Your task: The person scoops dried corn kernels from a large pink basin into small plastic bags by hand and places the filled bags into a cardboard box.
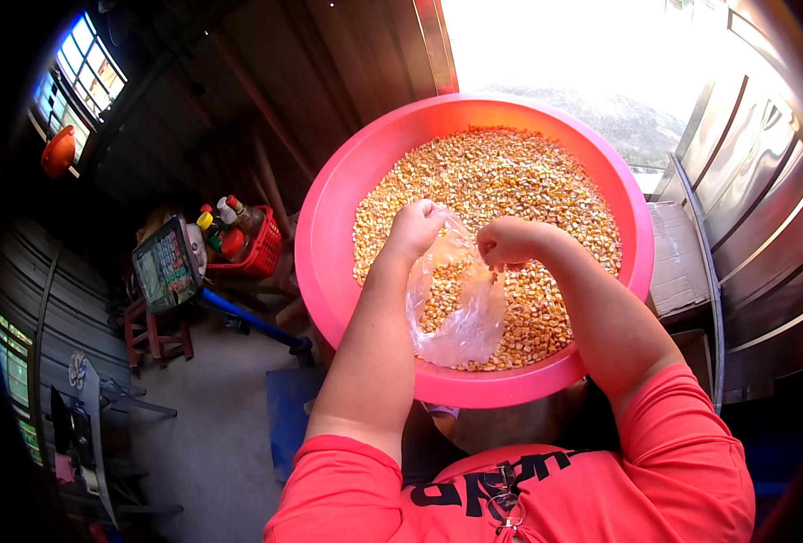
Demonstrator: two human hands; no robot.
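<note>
A large pink plastic basin (pixel 333 197) stands before me, with a broad heap of dried corn kernels (pixel 510 176) in it. My left hand (pixel 416 227) grips the rim of a clear plastic bag (pixel 466 332), which rests on the corn and sags open. Kernels show within or through its thin film. Beside the bag's right edge, my right hand (pixel 513 243) is closed with its fingers pointing down. A few kernels appear just under those fingertips. Its palm is hidden, and I cannot tell whether it also touches the bag.
Left of the basin stands a platform scale with a display head (pixel 167 265), a blue post (pixel 248 315) and a blue base (pixel 293 414). Behind it, a red plastic basket (pixel 265 244) holds several bottles. A cardboard box (pixel 676 254) sits at the right, beside metal sheeting (pixel 761 203).
</note>
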